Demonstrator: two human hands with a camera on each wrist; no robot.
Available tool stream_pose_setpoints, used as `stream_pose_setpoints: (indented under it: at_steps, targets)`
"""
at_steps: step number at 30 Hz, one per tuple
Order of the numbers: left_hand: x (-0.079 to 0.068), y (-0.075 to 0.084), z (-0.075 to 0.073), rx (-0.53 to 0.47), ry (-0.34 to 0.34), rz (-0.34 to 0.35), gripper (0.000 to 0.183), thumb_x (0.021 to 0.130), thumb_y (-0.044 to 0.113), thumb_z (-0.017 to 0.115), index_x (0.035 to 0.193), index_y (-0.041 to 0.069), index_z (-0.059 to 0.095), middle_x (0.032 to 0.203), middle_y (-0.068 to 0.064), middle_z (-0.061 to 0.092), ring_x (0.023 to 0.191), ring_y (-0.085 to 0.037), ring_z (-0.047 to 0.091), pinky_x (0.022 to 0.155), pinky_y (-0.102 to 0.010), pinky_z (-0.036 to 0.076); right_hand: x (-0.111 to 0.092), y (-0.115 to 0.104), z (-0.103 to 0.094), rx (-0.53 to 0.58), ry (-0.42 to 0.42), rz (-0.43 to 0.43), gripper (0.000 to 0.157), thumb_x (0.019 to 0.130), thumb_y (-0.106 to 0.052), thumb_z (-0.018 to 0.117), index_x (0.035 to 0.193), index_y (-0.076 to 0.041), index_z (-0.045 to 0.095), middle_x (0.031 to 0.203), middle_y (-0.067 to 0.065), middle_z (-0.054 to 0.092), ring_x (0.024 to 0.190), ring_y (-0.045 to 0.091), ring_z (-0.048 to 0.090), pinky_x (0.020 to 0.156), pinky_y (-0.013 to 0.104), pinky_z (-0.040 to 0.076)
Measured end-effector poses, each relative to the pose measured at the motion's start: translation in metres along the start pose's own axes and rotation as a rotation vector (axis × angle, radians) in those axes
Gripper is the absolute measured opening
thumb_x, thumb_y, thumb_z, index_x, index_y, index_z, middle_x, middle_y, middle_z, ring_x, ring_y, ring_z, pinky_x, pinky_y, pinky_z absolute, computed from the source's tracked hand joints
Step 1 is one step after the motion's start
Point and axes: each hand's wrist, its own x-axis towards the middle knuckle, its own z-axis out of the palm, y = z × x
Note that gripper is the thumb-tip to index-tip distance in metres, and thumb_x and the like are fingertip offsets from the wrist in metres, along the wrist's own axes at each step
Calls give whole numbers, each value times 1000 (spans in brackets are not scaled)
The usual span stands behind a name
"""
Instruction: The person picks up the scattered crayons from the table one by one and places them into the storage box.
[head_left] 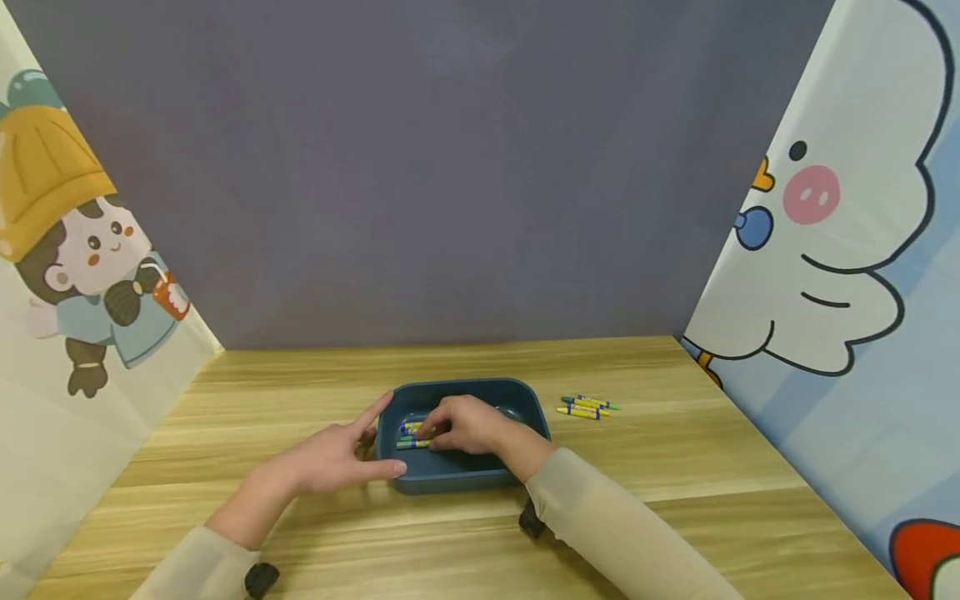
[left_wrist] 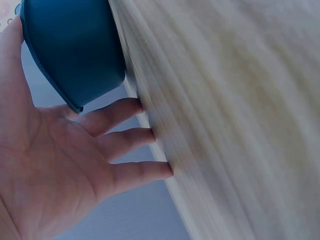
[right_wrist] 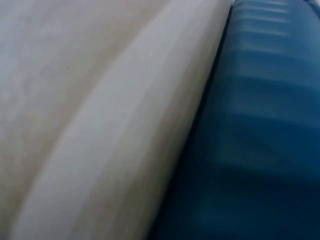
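A dark blue rectangular box (head_left: 465, 483) stands on the table, with several yellow-and-blue-wrapped crayons (head_left: 412, 445) lying at its left end. My right hand (head_left: 468, 427) reaches down into the box, its thumb and curled fingers pinching at the right end of the crayons and partly hiding them. At the box's left end my left hand (head_left: 337, 457) is spread, forefinger at the far rim and thumb on the near rim. In the left wrist view, the other fingers (left_wrist: 142, 171) stretch down to the table beside the box (left_wrist: 75, 45). The right wrist view shows only the box's outer wall (right_wrist: 260, 130) and the tabletop.
To the right of the box, several crayons (head_left: 585, 407) lie close together on the wood-grain table (head_left: 675, 467). A grey panel (head_left: 450, 183) rises behind the table, and cartoon-printed walls (head_left: 847, 325) flank both sides.
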Motion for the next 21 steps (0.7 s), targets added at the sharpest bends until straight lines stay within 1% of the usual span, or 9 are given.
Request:
stream_pose_setpoints:
  at_steps: [7, 13, 16, 21]
  targets:
    - [-1, 0, -2, 2, -6, 4, 113, 96, 74, 70, 178, 36, 3, 157, -26, 61, 143, -49, 60, 114, -69, 48, 1, -2, 0, -2, 0, 8, 21, 100, -18, 83, 119, -26, 87, 109, -6, 74, 94, 2, 61, 88, 25, 55]
    - [-1, 0, -2, -4, -10, 5, 113, 97, 74, 70, 178, 37, 2, 158, -27, 60, 144, -50, 59, 114, -69, 48, 1, -2, -1, 16, -8, 14, 21, 100, -18, 84, 119, -27, 86, 108, -7, 73, 94, 1, 62, 88, 25, 55]
    - [-1, 0, -2, -2, -5, 7, 113, 97, 73, 70, 178, 36, 2, 157, -26, 61, 144, -49, 59, 115, -69, 48, 1, -2, -1, 25, -6, 9, 21, 100, -19, 83, 120, -27, 86, 107, -7, 72, 93, 1, 61, 86, 24, 54]
    - [-2, 2, -1, 5, -2, -1, 113, 96, 74, 71, 178, 36, 4, 156, -26, 61, 144, -49, 59, 115, -69, 48, -1, -1, -6, 45, 21, -6, 23, 102, -22, 81, 123, -27, 85, 105, -9, 71, 90, 1, 59, 81, 24, 52]
